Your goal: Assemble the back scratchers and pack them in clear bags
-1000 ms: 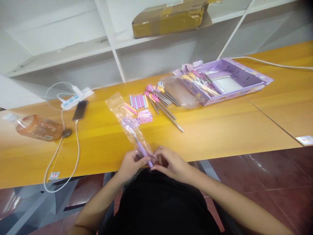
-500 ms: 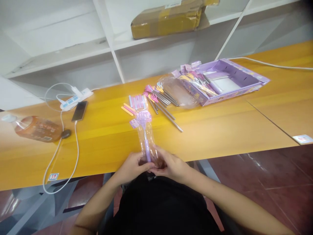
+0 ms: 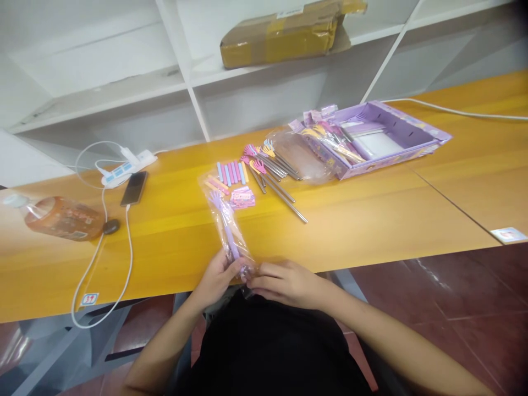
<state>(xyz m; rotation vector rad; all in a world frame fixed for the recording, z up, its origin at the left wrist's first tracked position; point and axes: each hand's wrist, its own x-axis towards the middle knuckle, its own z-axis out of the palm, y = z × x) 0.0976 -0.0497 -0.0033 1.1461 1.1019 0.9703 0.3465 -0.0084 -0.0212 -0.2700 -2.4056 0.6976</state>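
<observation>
A purple back scratcher (image 3: 231,239) lies inside a clear plastic bag (image 3: 242,242), its hand-shaped head pointing away from me and tilted left. My left hand (image 3: 218,278) is closed around the handle through the bag, thumb on top. At the bag's near end, my right hand (image 3: 280,283) has its fingers closed on the plastic. Just past the bag lies a stack of pink cards (image 3: 243,198). Beyond it is a row of coloured handle grips (image 3: 232,173), and several back scratchers with metal rods (image 3: 280,187) lie bare to their right.
A purple display box (image 3: 429,129) holds several bagged back scratchers at the back right, beside loose clear plastic (image 3: 307,157). On the left are a bottle (image 3: 64,219), a phone (image 3: 134,187), a power strip (image 3: 130,168) and a looping white cable (image 3: 131,247). A cardboard box (image 3: 280,41) sits on the shelf.
The bagged back scratcher has swung left, with its head end now left of the pink cards, which show more fully. My right hand has shifted to the bag's near end.
</observation>
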